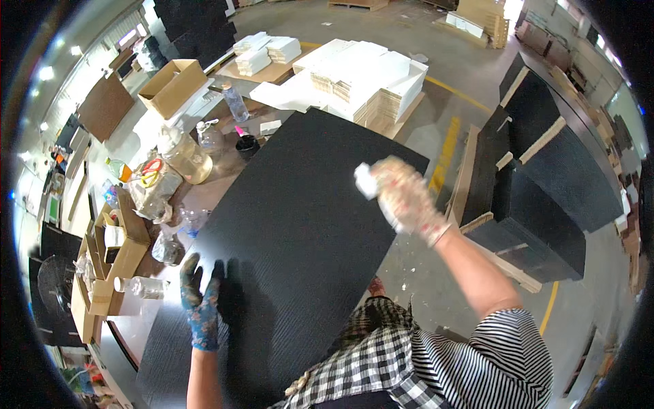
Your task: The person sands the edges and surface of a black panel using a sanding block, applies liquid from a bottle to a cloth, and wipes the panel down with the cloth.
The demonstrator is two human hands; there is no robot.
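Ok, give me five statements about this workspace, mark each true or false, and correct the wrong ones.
1. The right hand, in a white glove with red marks, holds a white wad. True.
2. The left hand wears a plain red glove. False: it wears a blue flowered glove.
3. The left hand is at the left edge of a flat black ribbed panel. True.
4. Stacked white panels lie on the black panel. False: they are beyond its far end.
5. Yellow lines mark the grey floor. True.

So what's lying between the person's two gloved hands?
In the head view, only bare black panel lies between the left hand and right hand.
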